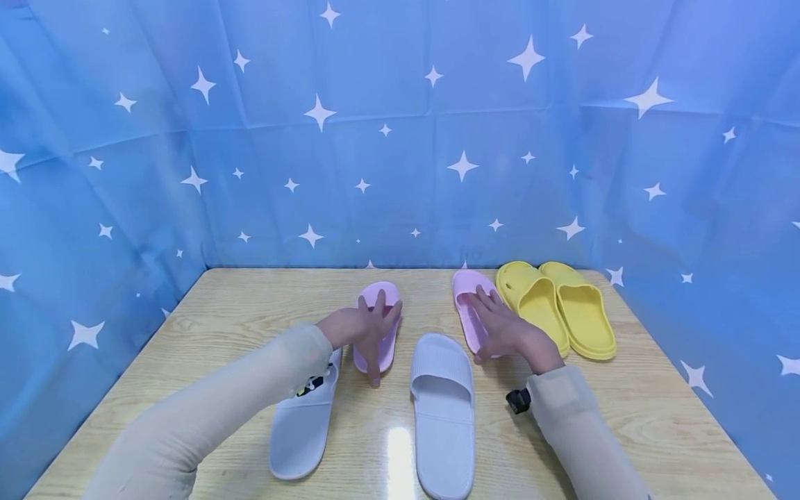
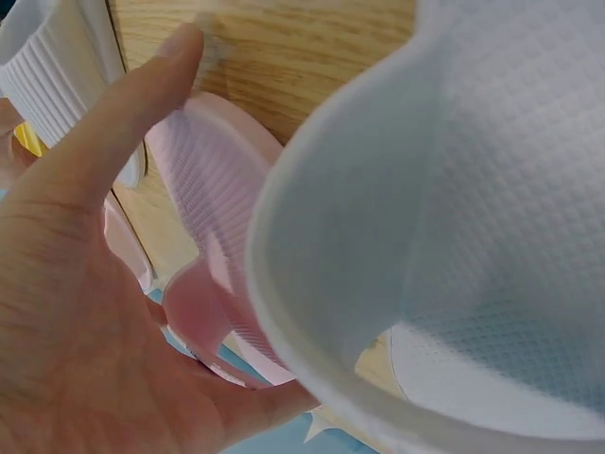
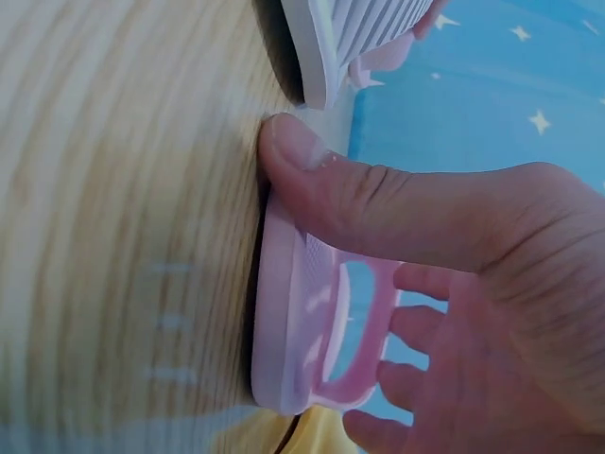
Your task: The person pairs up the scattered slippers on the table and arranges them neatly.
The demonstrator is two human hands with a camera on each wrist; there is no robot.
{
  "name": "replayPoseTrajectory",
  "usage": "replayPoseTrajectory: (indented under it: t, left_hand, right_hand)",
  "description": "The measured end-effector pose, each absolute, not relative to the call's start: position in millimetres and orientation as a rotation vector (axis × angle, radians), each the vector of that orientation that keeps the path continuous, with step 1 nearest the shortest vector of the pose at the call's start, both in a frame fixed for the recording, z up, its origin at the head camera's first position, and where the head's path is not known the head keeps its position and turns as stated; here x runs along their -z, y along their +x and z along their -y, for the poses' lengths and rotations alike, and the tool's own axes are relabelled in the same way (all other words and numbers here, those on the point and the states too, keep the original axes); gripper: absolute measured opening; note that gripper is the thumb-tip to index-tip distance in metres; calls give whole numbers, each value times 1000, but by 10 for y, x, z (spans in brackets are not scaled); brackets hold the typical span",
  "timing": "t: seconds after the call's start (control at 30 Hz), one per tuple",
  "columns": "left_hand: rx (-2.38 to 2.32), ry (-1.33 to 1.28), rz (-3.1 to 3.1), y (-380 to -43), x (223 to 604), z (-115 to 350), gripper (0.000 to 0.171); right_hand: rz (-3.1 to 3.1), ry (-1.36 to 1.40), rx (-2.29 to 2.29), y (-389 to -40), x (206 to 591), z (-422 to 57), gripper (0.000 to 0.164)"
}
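Note:
Two pink slippers lie toward the back of the table. Over the left pink slipper (image 1: 389,345) is my left hand (image 1: 364,328), its fingers spread toward the strap and its thumb pointing back toward me. In the left wrist view the ribbed pink sole (image 2: 213,175) shows beyond that palm. My right hand (image 1: 505,332) reaches over the right pink slipper (image 1: 469,282). In the right wrist view its thumb (image 3: 312,170) is right at the heel end of the sole (image 3: 276,322), with the loosely bent fingers beside the strap.
A pale grey slide (image 1: 301,437) lies partly under my left forearm; another (image 1: 444,444) lies between my arms. Two yellow clogs (image 1: 521,280) stand side by side at the back right. A blue star-printed curtain (image 1: 387,194) closes off the back and sides of the wooden table (image 1: 250,298).

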State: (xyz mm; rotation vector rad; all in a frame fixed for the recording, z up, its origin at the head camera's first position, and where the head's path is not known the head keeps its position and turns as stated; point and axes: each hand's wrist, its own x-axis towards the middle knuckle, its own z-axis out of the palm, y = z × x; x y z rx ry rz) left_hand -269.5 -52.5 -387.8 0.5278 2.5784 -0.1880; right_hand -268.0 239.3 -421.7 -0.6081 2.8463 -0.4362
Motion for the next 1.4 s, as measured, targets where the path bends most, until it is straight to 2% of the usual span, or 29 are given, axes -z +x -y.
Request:
replayPoseTrajectory:
  t: [0.67,0.93,1.4]
  left_hand:
    - [130,570,-2525,-2800,3797,580,149]
    - [81,618,-2504,-2943,3784,639,137]
    - [-103,606,-2443,-3103,3756,577,136]
  right_hand:
    - [-2874,-634,571,-2748,4333,-2428,114]
    - [-2832,-630,634,-2746,4317,-2412,114]
    - [-2766,-624,725,-2785,4329,-2461,112]
